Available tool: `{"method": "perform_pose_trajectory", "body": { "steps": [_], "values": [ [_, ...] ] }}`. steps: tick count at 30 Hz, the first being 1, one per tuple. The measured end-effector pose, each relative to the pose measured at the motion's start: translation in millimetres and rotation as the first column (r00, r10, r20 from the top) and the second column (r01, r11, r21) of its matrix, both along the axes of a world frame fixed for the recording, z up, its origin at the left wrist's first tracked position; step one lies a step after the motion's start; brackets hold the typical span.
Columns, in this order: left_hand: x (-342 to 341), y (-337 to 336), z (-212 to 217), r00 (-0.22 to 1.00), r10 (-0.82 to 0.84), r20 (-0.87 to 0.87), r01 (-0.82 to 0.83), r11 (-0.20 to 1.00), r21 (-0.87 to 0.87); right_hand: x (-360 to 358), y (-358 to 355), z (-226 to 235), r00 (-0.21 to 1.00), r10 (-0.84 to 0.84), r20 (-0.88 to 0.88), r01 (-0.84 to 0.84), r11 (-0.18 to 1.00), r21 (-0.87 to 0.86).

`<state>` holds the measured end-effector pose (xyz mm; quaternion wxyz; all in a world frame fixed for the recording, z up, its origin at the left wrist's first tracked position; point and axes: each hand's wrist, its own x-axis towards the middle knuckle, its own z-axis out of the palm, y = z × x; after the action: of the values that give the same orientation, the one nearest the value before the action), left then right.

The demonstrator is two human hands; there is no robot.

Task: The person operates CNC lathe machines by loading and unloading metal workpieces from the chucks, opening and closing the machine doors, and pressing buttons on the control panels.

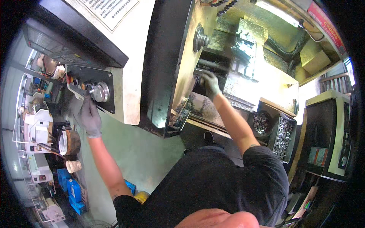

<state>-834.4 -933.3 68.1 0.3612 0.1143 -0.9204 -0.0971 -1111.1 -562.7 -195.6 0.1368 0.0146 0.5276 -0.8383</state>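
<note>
Left hand by handwheel, right hand in grimy machine bay, both grips unclear; greenish floor

Place: machine workshop | control dial | spindle | small metal parts | second machine

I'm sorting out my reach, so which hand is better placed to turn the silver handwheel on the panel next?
Probably your left hand: it is right up at the silver handwheel on the control panel. Your right hand is well away, inside the machine enclosure.
</note>
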Motion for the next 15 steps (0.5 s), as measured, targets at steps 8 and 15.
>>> {"method": "perform_pose_trajectory", "body": {
  "steps": [8,15],
  "values": [
    [11.7,48.4,-6.7,0.989,-0.122,-0.086,0.14,0.959,0.246,137.7,77.6,-22.0,0.973,-0.021,0.229,0.001,0.996,0.087],
    [78.8,9.3,-220.9,0.993,0.099,0.065,-0.118,0.897,0.426,140.9,234.1,-87.2,0.762,-0.481,0.434,0.447,0.875,0.183]
  ]
}}
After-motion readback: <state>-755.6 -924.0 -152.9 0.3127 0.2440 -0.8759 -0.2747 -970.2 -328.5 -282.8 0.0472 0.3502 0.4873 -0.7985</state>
